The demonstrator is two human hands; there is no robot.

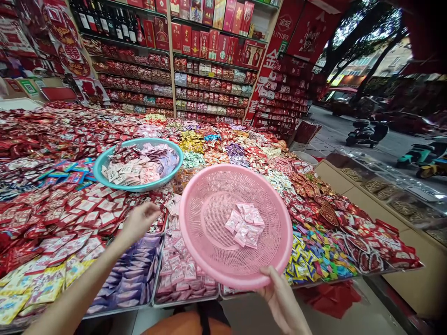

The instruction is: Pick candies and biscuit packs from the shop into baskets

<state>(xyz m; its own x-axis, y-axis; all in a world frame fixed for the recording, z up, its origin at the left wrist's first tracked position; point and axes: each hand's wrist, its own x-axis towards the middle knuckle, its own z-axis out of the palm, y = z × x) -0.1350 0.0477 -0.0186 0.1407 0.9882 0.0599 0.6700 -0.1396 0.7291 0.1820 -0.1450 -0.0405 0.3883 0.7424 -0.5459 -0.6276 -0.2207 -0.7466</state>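
A round pink plastic mesh basket is tilted toward me above the front trays. It holds a small cluster of pale pink wrapped packets. My right hand grips its near rim, thumb over the edge and fingers beneath. To the left, my left hand hovers over the candy with its fingers loosely bent and slightly apart; nothing shows in it. Just beyond that hand, a turquoise basket full of pink, lilac and dark red packets rests on the candy.
Purple packets and pink packets fill metal trays at the front edge. Yellow and multicoloured sweets lie to the right. Shelves of boxes and bottles stand behind. Cardboard boxes line the right side, with parked scooters outside.
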